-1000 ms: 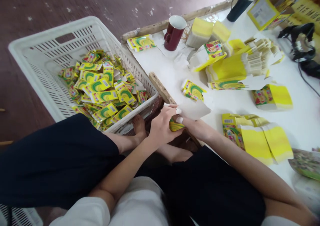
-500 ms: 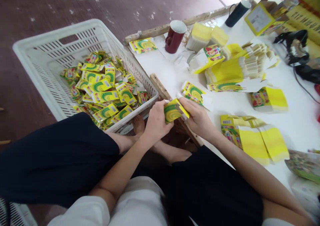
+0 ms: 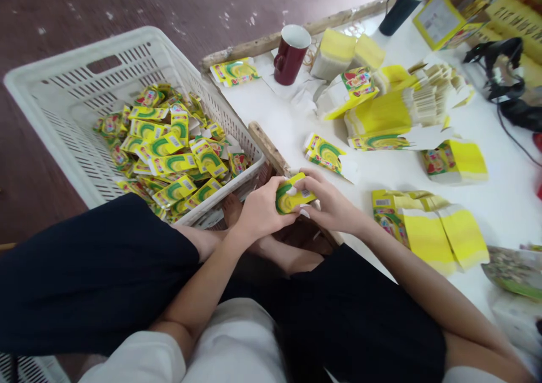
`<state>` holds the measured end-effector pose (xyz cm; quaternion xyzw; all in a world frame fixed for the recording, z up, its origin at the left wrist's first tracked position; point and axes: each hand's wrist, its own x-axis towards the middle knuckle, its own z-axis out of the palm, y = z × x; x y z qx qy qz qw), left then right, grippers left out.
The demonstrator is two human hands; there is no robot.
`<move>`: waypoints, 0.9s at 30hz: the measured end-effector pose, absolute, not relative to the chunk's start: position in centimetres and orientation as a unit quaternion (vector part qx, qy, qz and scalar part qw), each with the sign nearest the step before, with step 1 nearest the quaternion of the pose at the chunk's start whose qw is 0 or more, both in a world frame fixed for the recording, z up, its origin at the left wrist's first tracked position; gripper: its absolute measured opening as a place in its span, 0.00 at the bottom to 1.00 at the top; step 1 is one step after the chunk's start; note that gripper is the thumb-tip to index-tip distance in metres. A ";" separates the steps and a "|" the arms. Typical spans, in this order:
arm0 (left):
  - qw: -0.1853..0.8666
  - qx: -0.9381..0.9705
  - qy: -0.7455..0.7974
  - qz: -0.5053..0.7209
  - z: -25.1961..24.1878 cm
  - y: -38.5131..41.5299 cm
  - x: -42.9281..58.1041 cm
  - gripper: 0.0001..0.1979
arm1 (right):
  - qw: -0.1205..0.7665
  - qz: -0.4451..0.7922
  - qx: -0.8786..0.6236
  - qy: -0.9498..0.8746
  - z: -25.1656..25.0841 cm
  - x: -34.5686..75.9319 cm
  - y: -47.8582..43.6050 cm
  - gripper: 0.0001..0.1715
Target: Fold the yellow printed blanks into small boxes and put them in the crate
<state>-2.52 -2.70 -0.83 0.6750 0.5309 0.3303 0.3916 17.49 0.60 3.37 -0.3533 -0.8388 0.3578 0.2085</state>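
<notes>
One small yellow-and-green box (image 3: 292,196) sat at the centre of the head view, held between a pair of hands. Half a second earlier its end flap had jutted out to the right; now the outline looked tidy and a barcode showed near that end, so I took it that the end was closed or nearly so. The left hand (image 3: 263,211) gripped the box's left end firmly, while the right hand (image 3: 332,202) pinched the other with curled fingers. Those fingers covered too much for me to tell whether every flap was tucked.

Left of centre, a white crate (image 3: 76,53) held a heap of similar boxes (image 3: 169,160), its near wall standing between them and the hands. Just above the hands ran the table (image 3: 279,112) with its wooden edge (image 3: 267,145), a loose carton (image 3: 324,153) near it. A maroon mug (image 3: 291,56) stood at upper centre, and yellow stacks (image 3: 425,239) lay to the right.
</notes>
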 end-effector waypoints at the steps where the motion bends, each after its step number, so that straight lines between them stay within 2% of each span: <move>1: 0.408 0.655 0.533 0.348 -1.1 -2.7 -2.2 0.30 | 0.220 0.373 -0.359 -0.827 2.9 17.4 0.6 0.22; 3: 0.457 0.567 0.525 0.441 -1.7 -2.4 -1.9 0.31 | 0.250 0.410 -0.375 -0.793 2.0 17.7 1.1 0.35; 4: 0.480 0.492 0.513 0.513 -1.9 -2.1 -1.9 0.31 | 0.265 0.415 -0.398 -0.774 1.5 18.3 1.6 0.39; 6: 0.512 0.299 0.472 0.653 -2.3 -1.2 -2.2 0.30 | 0.286 0.367 -0.488 -0.738 0.6 20.1 3.0 0.37; 8: 0.530 0.119 0.434 0.719 -2.5 -0.3 -2.6 0.29 | 0.267 0.225 -0.624 -0.699 -0.5 22.4 4.5 0.28; 11: 0.581 -0.007 0.422 0.696 -2.2 0.3 -2.6 0.24 | 0.178 0.087 -0.721 -0.664 -2.2 25.2 5.8 0.19; 13: 0.621 -0.004 0.419 0.663 -1.9 0.0 -2.0 0.18 | 0.139 0.064 -0.731 -0.665 -3.1 25.9 6.1 0.15; 16: 0.651 0.052 0.416 0.633 -1.7 -1.0 -1.0 0.13 | 0.136 0.060 -0.738 -0.658 -3.8 25.9 6.1 0.16; 20: 0.668 0.153 0.421 0.594 -2.4 -2.0 -0.3 0.24 | 0.209 0.128 -0.741 -0.625 -2.9 25.4 6.0 0.21; 24: 0.669 0.294 0.371 0.573 -3.1 -2.4 0.2 0.41 | 0.341 0.322 -0.648 -0.600 0.0 23.3 4.7 0.21; 25: 0.652 0.323 0.364 0.581 -3.0 -2.4 0.3 0.45 | 0.345 0.376 -0.605 -0.612 0.9 22.3 4.1 0.20; 27: 0.606 0.362 0.383 0.596 -2.4 -2.6 0.4 0.49 | 0.293 0.467 -0.507 -0.662 2.6 19.9 2.6 0.18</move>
